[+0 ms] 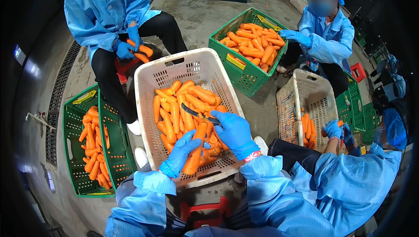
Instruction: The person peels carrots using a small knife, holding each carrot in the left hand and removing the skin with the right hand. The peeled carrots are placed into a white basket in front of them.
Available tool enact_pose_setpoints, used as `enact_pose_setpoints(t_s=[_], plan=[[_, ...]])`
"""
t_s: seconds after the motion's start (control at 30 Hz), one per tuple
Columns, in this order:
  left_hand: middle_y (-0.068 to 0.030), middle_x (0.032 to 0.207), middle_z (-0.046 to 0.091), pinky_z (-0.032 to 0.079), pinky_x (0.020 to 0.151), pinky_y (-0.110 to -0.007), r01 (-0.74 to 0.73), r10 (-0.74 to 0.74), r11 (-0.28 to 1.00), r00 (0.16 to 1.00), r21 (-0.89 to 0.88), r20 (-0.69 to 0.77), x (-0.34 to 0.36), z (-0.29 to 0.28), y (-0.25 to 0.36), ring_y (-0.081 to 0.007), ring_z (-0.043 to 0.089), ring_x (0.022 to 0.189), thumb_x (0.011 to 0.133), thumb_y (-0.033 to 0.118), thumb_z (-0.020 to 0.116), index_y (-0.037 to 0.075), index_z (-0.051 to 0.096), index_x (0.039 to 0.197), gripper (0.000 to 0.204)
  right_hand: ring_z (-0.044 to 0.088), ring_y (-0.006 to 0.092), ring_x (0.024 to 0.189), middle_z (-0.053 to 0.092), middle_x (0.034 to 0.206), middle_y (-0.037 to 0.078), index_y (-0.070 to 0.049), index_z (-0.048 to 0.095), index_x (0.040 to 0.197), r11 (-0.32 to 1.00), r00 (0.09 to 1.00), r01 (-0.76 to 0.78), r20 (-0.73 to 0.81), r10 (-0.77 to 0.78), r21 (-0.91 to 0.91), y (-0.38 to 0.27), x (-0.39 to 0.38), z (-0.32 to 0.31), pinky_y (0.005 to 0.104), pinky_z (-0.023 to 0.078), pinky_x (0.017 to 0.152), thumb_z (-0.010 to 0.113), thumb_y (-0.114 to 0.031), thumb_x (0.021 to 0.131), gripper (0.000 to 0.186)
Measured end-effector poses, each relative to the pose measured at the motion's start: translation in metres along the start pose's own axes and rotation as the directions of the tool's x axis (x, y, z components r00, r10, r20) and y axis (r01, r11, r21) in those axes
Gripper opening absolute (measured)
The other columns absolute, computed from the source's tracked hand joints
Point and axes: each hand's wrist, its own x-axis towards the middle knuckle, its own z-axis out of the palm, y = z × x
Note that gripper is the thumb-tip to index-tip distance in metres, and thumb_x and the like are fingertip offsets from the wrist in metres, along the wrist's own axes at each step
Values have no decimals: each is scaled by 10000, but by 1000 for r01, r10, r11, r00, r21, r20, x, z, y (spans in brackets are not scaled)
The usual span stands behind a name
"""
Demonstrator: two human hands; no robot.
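Carrot [196,150] slants over the near end of a white crate [196,56], pinched between the thumb and fingers of the left hand [180,153]; the right hand [235,136] grips a knife [191,111], its dark, curved blade over the heaped carrots [175,115]. A patterned red-and-white band [252,156] circles the right wrist. Grey, stained concrete makes up the floor [183,19], a drain grate [56,106] running along the left. Green crates [248,79] carry yellow tags [268,22], any print too small to read. Both forearms cross the near rim; a strip of floor separates the white crate from the far green one, while at left a co-worker's leg [114,91] stands close beside it.
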Motion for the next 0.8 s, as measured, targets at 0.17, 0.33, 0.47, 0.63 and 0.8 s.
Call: enact_pose_setpoints(t_s=[0.17, 0.33, 0.47, 0.63, 0.8], plan=[[-104, 1083, 602, 496, 757, -274, -38, 38, 999, 999, -13, -11, 4, -7, -4, -175, 608, 975, 929, 204, 534, 20, 409, 1297, 430, 612, 275, 737, 630, 828, 77, -151, 625, 1108, 999, 998, 47, 30, -46, -9, -2, 0, 2, 392, 497, 644, 660, -139, 723, 387], [-100, 1080, 601, 499, 782, -273, -37, 37, 999, 999, -2, -22, 5, -8, -4, -172, 604, 983, 930, 196, 536, 19, 428, 1286, 412, 596, 277, 700, 604, 772, 79, -119, 614, 1116, 994, 993, 107, 51, -106, -19, -2, -1, 5, 407, 471, 605, 651, -174, 732, 390], [-94, 1103, 587, 496, 823, -279, -42, 41, 999, 998, -19, -54, 5, -6, -5, -175, 601, 985, 929, 167, 539, 6, 426, 1297, 417, 586, 273, 672, 587, 741, 81, -101, 609, 1116, 989, 988, 147, 54, -146, -18, -1, -2, 9, 409, 456, 579, 639, -190, 739, 389], [-91, 1137, 563, 490, 853, -287, -76, 74, 997, 995, -20, -71, 6, -7, -8, -175, 597, 977, 928, 130, 540, -14, 403, 1318, 438, 587, 265, 715, 600, 793, 69, -126, 604, 1140, 991, 986, 126, 114, -119, -52, -7, -2, 7, 390, 470, 616, 652, -141, 718, 425], [-92, 1128, 567, 487, 853, -283, -91, 91, 996, 994, 1, -63, 9, -9, -12, -166, 594, 966, 924, 117, 545, -28, 405, 1310, 436, 586, 260, 703, 597, 791, 64, -134, 605, 1134, 989, 986, 130, 116, -120, -76, -5, -4, 10, 391, 466, 604, 654, -150, 716, 421]])
